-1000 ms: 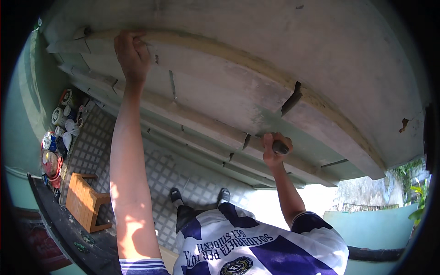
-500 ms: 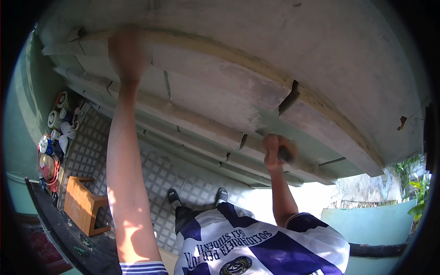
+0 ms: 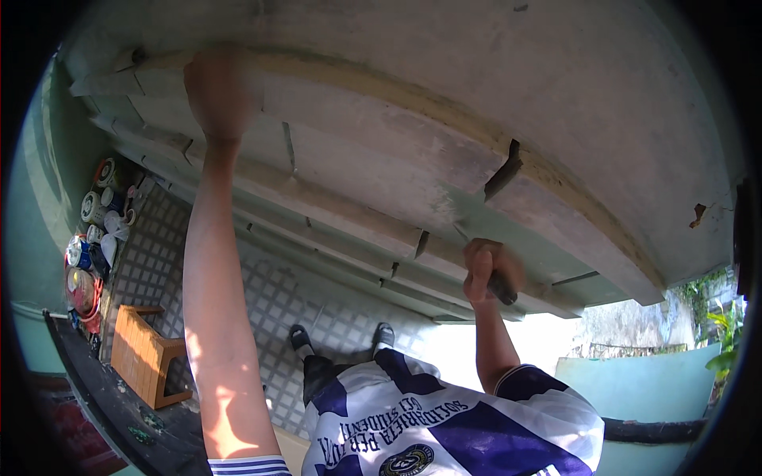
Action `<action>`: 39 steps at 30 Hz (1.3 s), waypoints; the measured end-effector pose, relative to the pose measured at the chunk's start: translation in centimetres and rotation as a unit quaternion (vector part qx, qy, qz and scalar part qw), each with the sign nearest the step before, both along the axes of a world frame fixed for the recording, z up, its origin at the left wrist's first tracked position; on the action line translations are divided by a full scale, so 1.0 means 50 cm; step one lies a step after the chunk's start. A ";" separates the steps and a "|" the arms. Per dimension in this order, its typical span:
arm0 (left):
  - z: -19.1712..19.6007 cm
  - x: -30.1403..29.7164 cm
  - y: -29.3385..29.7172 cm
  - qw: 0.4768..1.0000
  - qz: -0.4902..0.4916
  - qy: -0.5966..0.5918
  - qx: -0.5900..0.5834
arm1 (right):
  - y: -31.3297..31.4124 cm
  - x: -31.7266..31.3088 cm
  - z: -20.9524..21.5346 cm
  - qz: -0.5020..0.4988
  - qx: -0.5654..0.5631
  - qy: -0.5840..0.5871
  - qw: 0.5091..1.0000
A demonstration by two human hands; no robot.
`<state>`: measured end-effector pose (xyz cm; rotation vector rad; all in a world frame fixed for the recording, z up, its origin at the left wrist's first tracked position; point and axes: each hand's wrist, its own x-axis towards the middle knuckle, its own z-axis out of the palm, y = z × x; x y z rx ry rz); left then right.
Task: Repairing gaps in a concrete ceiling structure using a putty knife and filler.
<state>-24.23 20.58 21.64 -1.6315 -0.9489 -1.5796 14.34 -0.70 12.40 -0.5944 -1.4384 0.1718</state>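
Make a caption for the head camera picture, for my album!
Right hand gripping a dark handle, left hand at a pale ledge, orange stool below.

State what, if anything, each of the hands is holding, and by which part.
The right hand holds a dark-handled tool by its handle. The left hand is blurred at the upper ledge; whether it grips anything cannot be told.

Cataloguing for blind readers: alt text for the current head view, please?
A person's right hand holds a dark handle near pale, weathered ledges; the left hand, blurred, is at a yellowish edge. On the left are an orange stool and assorted containers.
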 end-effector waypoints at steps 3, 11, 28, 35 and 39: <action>0.004 0.007 0.002 1.000 -0.016 0.000 0.012 | 0.042 -0.006 -0.026 -0.091 -0.094 -0.051 0.990; 0.003 0.011 -0.002 1.000 -0.018 -0.009 0.022 | 0.027 0.000 -0.025 -0.083 -0.098 -0.050 0.990; 0.004 0.008 0.004 0.999 -0.018 0.000 0.033 | -0.003 -0.006 0.014 0.031 0.003 -0.001 1.000; 0.001 0.005 0.006 0.999 -0.014 0.002 0.035 | 0.015 0.003 0.009 0.045 0.022 -0.005 0.999; 0.002 0.009 0.003 0.999 -0.013 -0.009 0.030 | 0.008 0.012 -0.012 -0.035 -0.050 -0.076 0.995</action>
